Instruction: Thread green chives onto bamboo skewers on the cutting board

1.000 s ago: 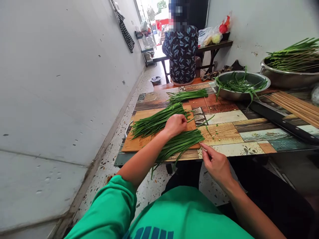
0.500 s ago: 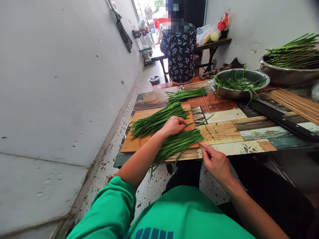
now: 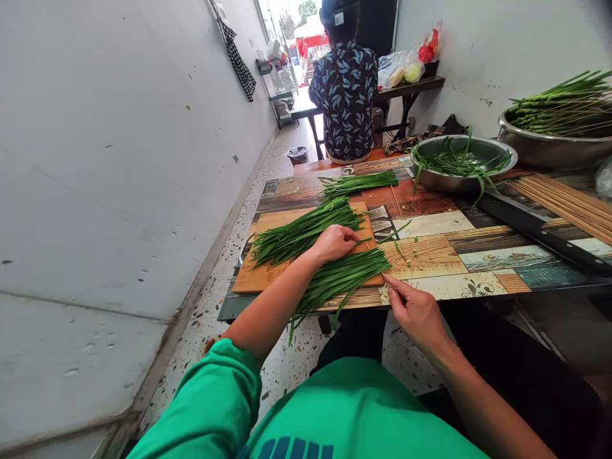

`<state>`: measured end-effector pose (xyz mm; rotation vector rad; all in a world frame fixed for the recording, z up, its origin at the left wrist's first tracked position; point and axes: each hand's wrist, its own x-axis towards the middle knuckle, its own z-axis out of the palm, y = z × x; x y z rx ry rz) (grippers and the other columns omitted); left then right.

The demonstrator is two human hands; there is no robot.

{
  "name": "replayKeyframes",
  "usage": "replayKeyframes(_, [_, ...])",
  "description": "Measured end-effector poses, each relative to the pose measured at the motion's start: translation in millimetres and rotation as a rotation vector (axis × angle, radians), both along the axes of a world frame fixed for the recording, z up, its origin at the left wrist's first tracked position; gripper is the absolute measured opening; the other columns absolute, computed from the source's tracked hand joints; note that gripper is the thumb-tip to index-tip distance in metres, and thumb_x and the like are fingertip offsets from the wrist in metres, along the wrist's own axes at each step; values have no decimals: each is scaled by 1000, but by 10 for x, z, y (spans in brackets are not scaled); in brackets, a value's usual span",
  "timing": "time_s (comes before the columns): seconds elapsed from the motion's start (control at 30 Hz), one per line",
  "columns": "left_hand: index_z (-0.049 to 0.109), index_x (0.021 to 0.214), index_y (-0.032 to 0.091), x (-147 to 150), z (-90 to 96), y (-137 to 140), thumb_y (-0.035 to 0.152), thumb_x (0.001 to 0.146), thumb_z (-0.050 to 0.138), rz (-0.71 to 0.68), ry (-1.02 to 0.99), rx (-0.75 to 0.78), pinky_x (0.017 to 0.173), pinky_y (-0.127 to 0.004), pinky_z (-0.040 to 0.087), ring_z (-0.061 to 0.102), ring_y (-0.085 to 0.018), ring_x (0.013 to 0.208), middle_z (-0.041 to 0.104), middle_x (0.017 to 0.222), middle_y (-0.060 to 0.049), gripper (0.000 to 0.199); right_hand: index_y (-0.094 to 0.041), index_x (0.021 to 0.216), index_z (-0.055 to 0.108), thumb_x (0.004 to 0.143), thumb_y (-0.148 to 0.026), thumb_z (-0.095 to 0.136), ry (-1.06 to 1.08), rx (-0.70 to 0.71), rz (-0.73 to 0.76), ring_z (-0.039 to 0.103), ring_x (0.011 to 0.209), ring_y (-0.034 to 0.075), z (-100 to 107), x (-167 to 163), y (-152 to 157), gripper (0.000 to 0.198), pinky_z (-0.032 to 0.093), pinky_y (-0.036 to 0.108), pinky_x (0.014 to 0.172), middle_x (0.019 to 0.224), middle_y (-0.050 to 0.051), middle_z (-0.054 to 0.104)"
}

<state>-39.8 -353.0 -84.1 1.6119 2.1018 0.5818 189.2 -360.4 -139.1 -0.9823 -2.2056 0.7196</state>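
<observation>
My left hand (image 3: 336, 243) is closed over the wooden cutting board (image 3: 246, 280), its fingertips pinched on a green chive stalk (image 3: 364, 241). It lies between two bunches of garlic chives: a thick bunch (image 3: 306, 229) on the board, and a nearer row of chives (image 3: 347, 275) whose leaves hang over the table's front edge. At the cut ends of that nearer row, my right hand (image 3: 415, 312) pinches the end of a thin bamboo skewer (image 3: 384, 275). Most of this skewer is hidden by the chives.
Beyond the board lies another chive bunch (image 3: 358, 183). To the right are a steel bowl (image 3: 459, 183) with loose leaves, a black-handled knife (image 3: 540, 233), bamboo skewers (image 3: 568, 201) and a larger basin (image 3: 540, 145) of skewered greens. A person (image 3: 347, 105) sits ahead, back turned.
</observation>
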Motion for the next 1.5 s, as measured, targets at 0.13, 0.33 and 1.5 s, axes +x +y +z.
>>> replayKeyframes(0.13, [75,97,13,0,-15,-3,17,75,53,-7,-11,0,53,-20,37,46,-9,53,63,63,1,31,-20,108,72,86,-25,46,-1,-1,14,73,83,21,1,0,14,34,58,28,71,101,5,73])
replayKeyframes(0.33, [75,99,15,-5,-36,-6,18,74,53,-10,1,11,54,-21,37,43,-9,51,61,59,2,33,-19,108,72,86,-25,46,-4,-6,10,73,82,20,9,-4,16,35,58,27,71,100,5,74])
replayKeyframes(1.5, [75,101,15,-1,-107,-13,15,76,53,19,-33,42,53,-20,34,43,-8,50,62,60,2,33,-15,110,71,86,-28,44,-6,-76,28,72,85,22,-21,-4,60,39,57,30,76,102,8,73])
